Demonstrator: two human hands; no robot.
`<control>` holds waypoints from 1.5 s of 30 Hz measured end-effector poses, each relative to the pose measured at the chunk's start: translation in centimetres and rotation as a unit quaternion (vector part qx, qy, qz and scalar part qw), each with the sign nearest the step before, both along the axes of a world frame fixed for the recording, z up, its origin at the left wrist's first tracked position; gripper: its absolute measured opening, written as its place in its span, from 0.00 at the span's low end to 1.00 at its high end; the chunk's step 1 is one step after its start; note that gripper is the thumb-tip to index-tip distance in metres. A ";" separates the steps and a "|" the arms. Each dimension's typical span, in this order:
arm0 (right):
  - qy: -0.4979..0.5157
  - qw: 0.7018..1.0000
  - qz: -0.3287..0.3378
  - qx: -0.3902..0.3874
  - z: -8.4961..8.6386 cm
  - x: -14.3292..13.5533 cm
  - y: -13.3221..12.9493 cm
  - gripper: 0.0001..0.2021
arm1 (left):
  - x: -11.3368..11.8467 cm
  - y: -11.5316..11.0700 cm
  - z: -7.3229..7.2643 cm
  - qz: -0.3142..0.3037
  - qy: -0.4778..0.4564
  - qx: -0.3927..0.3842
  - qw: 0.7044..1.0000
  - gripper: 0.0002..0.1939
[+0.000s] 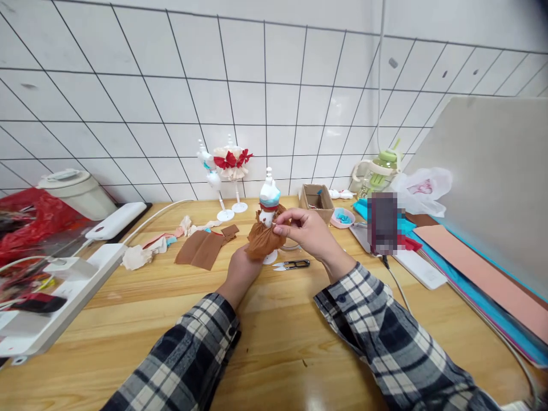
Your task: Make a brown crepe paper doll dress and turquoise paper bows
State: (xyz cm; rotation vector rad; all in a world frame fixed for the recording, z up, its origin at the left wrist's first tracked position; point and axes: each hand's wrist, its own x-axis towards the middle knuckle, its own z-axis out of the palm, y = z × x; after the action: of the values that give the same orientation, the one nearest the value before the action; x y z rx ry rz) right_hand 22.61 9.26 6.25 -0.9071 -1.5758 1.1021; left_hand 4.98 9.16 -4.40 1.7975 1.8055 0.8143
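Observation:
A small white dress-form mannequin [268, 184] stands upright on a round base in front of me, with a light blue band around its chest. Gathered brown crepe paper [262, 240] flares around its lower body like a skirt. My left hand [243, 271] is closed on the paper from the lower left, its fingers mostly hidden behind it. With thumb and index finger, my right hand [303, 231] pinches at the waist; what is between the fingertips is too small to make out. Thread snips [295, 265] lie on the table just below the right hand.
Brown paper pieces [201, 249] and crumpled scraps [141, 256] lie to the left. Two mannequins stand behind, one with a red-bowed cream dress [233, 162]. A cardboard box [317, 200] and pink dish [342, 217] sit at right, paper sheets [483, 268] farther right. A power strip [81, 291] lies left.

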 end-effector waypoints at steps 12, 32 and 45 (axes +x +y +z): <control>-0.191 0.957 -0.155 0.155 0.0 0.1 -0.3 0.06 | -0.1 0.1 0.1 -0.059 0.118 0.038 0.991 0.12; -0.285 0.923 -0.172 0.194 -0.1 -0.2 -1.2 0.05 | 0.2 -0.5 0.7 -0.073 0.196 0.050 0.977 0.12; -0.344 0.885 -0.212 0.234 0.4 0.0 -1.7 0.08 | 0.6 -1.0 1.2 -0.101 0.220 0.044 0.969 0.11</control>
State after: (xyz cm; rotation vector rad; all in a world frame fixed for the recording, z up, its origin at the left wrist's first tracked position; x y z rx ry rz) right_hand 22.65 7.58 6.70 -1.2934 -1.9481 0.0463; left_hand 5.61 8.20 -3.24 2.3197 1.8176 0.4447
